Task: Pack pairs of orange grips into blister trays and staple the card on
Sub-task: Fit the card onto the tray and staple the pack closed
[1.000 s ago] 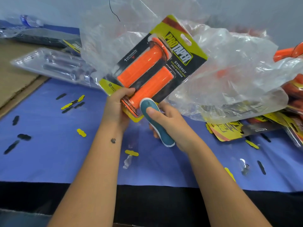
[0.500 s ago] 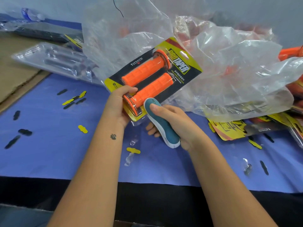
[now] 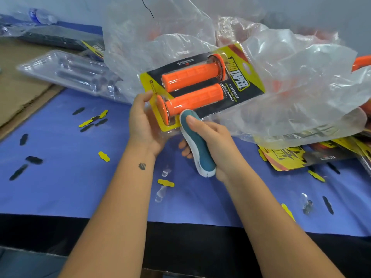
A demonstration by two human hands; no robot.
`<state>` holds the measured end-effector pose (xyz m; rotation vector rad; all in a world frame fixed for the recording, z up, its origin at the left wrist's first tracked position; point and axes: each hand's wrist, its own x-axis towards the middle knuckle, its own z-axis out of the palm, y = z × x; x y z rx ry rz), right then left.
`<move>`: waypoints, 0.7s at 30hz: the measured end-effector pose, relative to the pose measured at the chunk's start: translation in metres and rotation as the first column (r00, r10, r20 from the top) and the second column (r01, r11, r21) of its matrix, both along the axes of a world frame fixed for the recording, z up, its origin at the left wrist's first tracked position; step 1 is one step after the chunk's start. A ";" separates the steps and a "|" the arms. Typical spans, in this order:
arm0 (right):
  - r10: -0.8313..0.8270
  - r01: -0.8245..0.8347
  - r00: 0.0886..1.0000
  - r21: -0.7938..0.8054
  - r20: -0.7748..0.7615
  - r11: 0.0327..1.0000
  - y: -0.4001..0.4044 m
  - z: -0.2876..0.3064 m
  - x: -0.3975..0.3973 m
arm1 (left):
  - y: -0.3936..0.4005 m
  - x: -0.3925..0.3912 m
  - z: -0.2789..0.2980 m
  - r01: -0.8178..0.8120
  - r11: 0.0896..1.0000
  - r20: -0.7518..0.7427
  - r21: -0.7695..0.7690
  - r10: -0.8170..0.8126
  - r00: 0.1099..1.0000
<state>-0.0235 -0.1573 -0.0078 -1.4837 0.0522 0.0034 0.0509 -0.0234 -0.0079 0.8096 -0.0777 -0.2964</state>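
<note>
A blister pack (image 3: 236,89) with a yellow and black card holds two orange grips (image 3: 192,86) side by side, raised above the blue table. My left hand (image 3: 143,121) grips the pack's lower left corner, thumb on top. My right hand (image 3: 212,143) holds a teal and white stapler (image 3: 197,145), thumb pressing its top, with the stapler's nose at the card's lower edge beside the nearer grip.
A big crumpled clear plastic bag (image 3: 291,81) lies behind the pack. Empty clear blister trays (image 3: 70,73) sit at the left on cardboard (image 3: 18,81). Printed cards (image 3: 285,157) are stacked at the right. Yellow and black punch-out scraps (image 3: 92,121) litter the blue cloth (image 3: 60,177).
The pack has swung from steeply tilted to nearly level and come lower. The stapler stays at its lower edge, and both hands keep their hold.
</note>
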 end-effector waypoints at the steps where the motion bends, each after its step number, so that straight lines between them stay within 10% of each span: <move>1: -0.021 0.021 1.000 0.035 -0.005 0.999 0.003 0.001 0.004 | -0.001 0.000 0.001 -0.013 1.000 0.014 -0.022 0.013 1.000; 21: -0.127 0.132 0.990 0.088 -0.056 0.987 0.018 -0.011 0.033 | -0.010 0.003 -0.009 -0.064 0.958 -0.055 0.281 0.083 0.995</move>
